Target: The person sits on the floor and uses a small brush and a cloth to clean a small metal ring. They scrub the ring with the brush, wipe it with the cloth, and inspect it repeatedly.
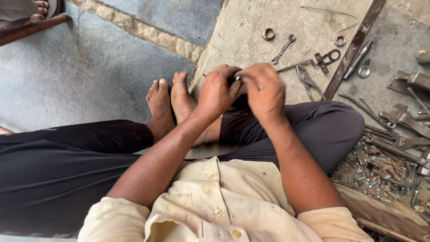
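The person sits on the stone floor (251, 27) with legs folded in dark trousers, both forearms reaching forward over the knees. A heap of rusty scrap metal (385, 172), bolts and worn wrenches, lies at the right, well apart from the hands.

The left hand (217, 92) and the right hand (265, 92) meet in front of the bare feet, fingertips touching. Both hands' fingers are curled in close, pinching a small metal part (237, 77) between them. Only a sliver of it shows: greyish, shiny, and mostly hidden by the thumbs, so its shape cannot be told. It sits above the floor, just in front of the crossed ankle.

Beyond the hands, on the floor, lie a pair of pliers (307, 80) just beside the right hand, a small double-ended spanner (283, 49), a hinged bracket on a rod (323, 59), a dark round bar (357, 59), and three loose rings: a brass-coloured ring (268, 34), a thin steel ring (340, 41) and a washer (363, 71).
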